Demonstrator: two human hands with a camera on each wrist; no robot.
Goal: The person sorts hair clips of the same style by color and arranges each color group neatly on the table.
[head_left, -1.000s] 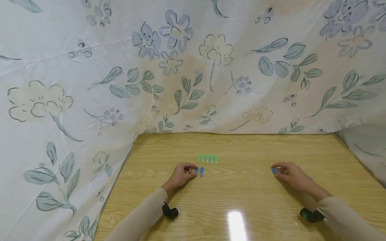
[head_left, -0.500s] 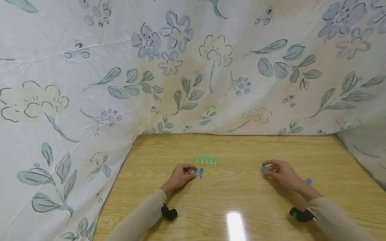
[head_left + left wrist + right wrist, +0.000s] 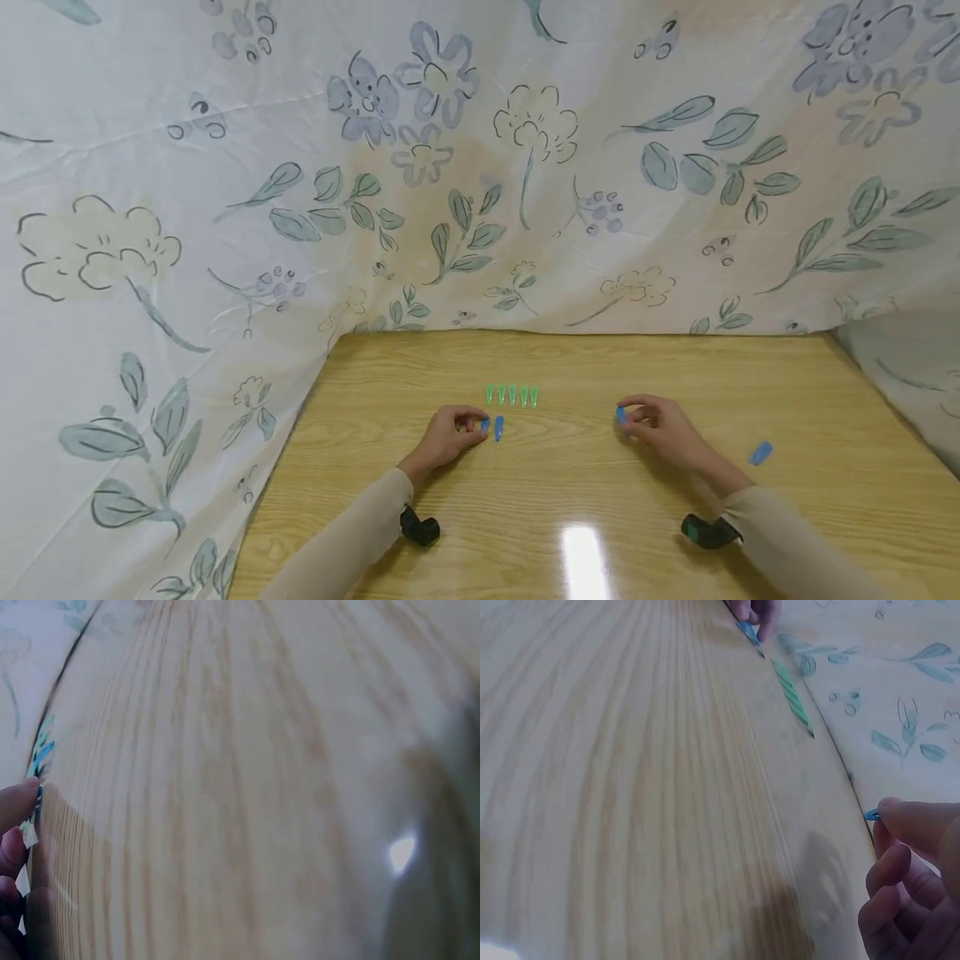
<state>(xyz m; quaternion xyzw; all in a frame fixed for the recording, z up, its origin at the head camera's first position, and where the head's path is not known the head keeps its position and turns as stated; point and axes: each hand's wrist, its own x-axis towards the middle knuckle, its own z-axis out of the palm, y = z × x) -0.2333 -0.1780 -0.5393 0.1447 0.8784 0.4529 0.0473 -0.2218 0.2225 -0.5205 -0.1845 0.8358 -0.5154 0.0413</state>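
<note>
My left hand (image 3: 450, 435) rests low at the table, thumb and fingertips pinching a small blue hair clip (image 3: 485, 426). Just right of it lies a second blue hair clip (image 3: 499, 428), roughly parallel. Behind these, several green hair clips (image 3: 513, 395) form a neat row. Held up between the thumb and finger of my right hand (image 3: 663, 431) is another blue hair clip (image 3: 621, 414), whose end sticks out past the thumb (image 3: 904, 821) in the right wrist view. A further blue hair clip (image 3: 761, 452) lies slanted to the right of that forearm.
The wood-grain table (image 3: 570, 483) reaches back to a floral cloth (image 3: 525, 208) hanging along the rear and left side. Black wrist cameras (image 3: 420, 528) sit under both sleeves. A bright light reflection shows on the front of the tabletop.
My right hand has moved left with its blue hair clip, uncovering the loose blue clip at the right. My left hand has stayed in place, still pinching its clip.
</note>
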